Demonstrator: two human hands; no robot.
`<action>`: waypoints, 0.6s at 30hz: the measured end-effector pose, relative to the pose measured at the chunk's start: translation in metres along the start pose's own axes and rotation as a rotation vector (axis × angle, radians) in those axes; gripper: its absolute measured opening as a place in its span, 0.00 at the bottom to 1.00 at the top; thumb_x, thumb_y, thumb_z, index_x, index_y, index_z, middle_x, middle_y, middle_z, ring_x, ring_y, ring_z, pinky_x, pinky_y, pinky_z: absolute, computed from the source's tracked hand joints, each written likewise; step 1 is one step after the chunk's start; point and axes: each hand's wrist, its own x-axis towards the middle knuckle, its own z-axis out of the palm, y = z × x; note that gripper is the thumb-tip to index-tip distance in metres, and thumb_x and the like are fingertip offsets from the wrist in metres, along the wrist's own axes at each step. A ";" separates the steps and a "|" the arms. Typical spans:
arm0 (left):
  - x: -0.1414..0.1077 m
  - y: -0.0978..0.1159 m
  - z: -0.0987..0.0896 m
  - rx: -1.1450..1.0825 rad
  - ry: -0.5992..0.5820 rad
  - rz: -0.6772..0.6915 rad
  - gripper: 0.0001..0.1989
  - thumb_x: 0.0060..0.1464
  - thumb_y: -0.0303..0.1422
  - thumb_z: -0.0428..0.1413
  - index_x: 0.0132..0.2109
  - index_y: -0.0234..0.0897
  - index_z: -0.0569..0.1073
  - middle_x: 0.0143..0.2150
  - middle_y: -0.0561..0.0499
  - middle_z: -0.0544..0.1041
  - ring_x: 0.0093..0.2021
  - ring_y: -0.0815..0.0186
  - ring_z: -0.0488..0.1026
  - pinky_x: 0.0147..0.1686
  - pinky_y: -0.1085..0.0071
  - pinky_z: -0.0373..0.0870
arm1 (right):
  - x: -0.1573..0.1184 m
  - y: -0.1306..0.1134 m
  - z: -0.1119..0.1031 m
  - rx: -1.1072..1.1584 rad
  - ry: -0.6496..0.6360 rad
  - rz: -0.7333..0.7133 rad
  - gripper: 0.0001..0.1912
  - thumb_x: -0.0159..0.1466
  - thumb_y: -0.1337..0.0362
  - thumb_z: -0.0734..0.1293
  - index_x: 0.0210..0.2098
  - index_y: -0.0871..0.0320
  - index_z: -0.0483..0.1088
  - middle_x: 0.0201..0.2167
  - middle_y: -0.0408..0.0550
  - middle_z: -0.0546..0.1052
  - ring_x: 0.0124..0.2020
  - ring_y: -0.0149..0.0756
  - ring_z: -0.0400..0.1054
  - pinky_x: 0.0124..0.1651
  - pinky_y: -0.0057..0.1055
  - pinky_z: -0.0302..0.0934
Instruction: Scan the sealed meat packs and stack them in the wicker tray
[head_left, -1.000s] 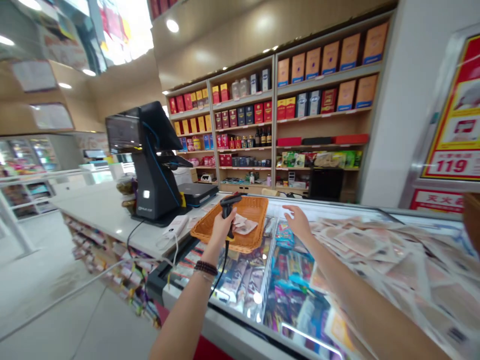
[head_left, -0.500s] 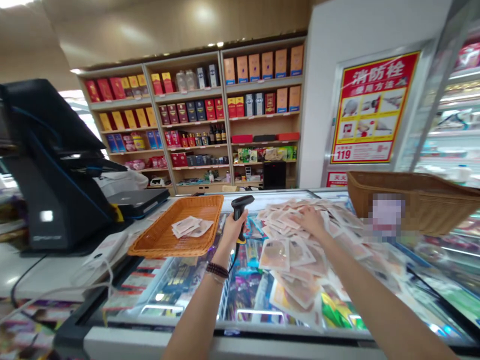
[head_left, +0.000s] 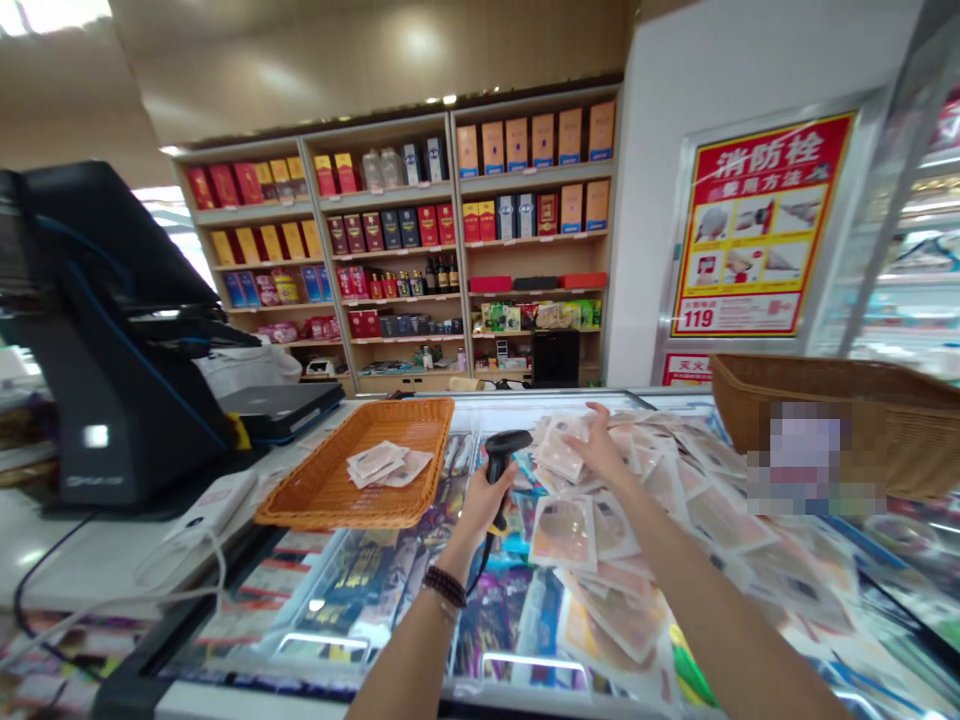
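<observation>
my left fingers (head_left: 484, 500) grip the barcode scanner (head_left: 501, 445) steady while my right fingers (head_left: 596, 425), spread open, stay light on the loose sealed packets (head_left: 562, 533).

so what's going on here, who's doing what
A person at a shop counter grips a black handheld barcode scanner in their left hand. Their right hand is open on a heap of flat sealed packets spread across a glass-topped freezer. A few more packets lie in a wicker tray beside a black till.
</observation>
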 end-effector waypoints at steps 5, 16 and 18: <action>-0.002 0.000 0.004 0.007 -0.024 0.024 0.30 0.45 0.59 0.72 0.33 0.40 0.69 0.22 0.60 0.66 0.15 0.74 0.62 0.22 0.70 0.72 | -0.019 0.010 0.018 0.263 -0.058 0.027 0.45 0.51 0.52 0.78 0.63 0.51 0.57 0.40 0.45 0.83 0.40 0.50 0.83 0.49 0.48 0.76; 0.002 -0.009 -0.003 0.103 0.004 0.038 0.30 0.45 0.60 0.72 0.32 0.40 0.70 0.20 0.59 0.67 0.15 0.74 0.61 0.19 0.72 0.71 | -0.028 0.009 0.022 0.311 0.059 0.138 0.40 0.50 0.40 0.80 0.53 0.50 0.64 0.37 0.50 0.88 0.40 0.55 0.85 0.47 0.49 0.77; -0.001 -0.004 -0.003 0.093 -0.009 0.025 0.30 0.43 0.58 0.73 0.32 0.40 0.69 0.21 0.60 0.66 0.15 0.74 0.61 0.19 0.72 0.69 | -0.029 0.008 0.020 0.325 0.116 0.143 0.40 0.51 0.40 0.80 0.55 0.51 0.66 0.37 0.52 0.87 0.41 0.56 0.85 0.47 0.49 0.77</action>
